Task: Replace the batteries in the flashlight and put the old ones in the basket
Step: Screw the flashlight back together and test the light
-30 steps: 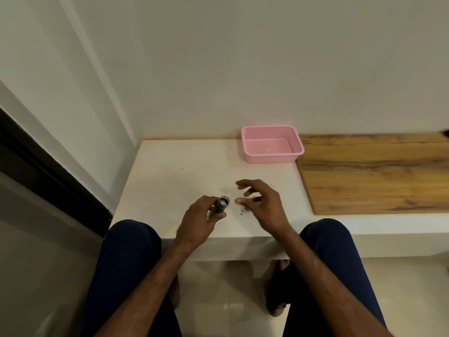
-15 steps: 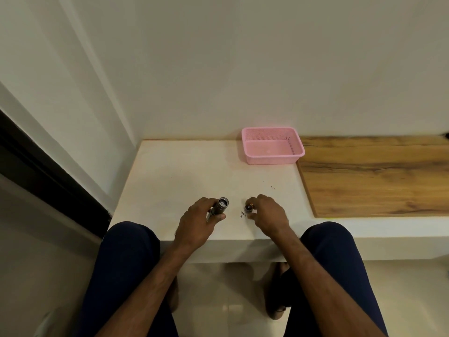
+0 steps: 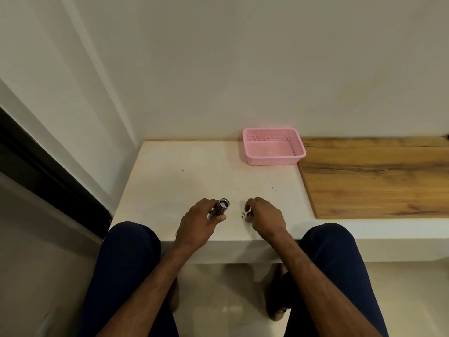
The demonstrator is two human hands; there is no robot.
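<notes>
I hold a small grey metal flashlight [image 3: 220,209] in my left hand [image 3: 199,221] just above the white table's front edge, its open round end tilted up and away from me. A short gap to its right, my right hand [image 3: 266,216] has its fingers curled down onto the tabletop, pinching a small object [image 3: 246,212] that is mostly hidden, so I cannot tell what it is. The pink mesh basket [image 3: 274,161] stands at the back of the table against the wall, and nothing shows inside it.
The white table [image 3: 182,176] sits in a corner, with walls behind and to the left. A wooden board [image 3: 376,181] adjoins its right side. A few small dark specks [image 3: 274,189] lie on the tabletop. My knees [image 3: 131,242] are at the front edge.
My right hand, spread open above the table a second ago, has come down and closed its fingers on a small object. The left hand and flashlight have stayed put.
</notes>
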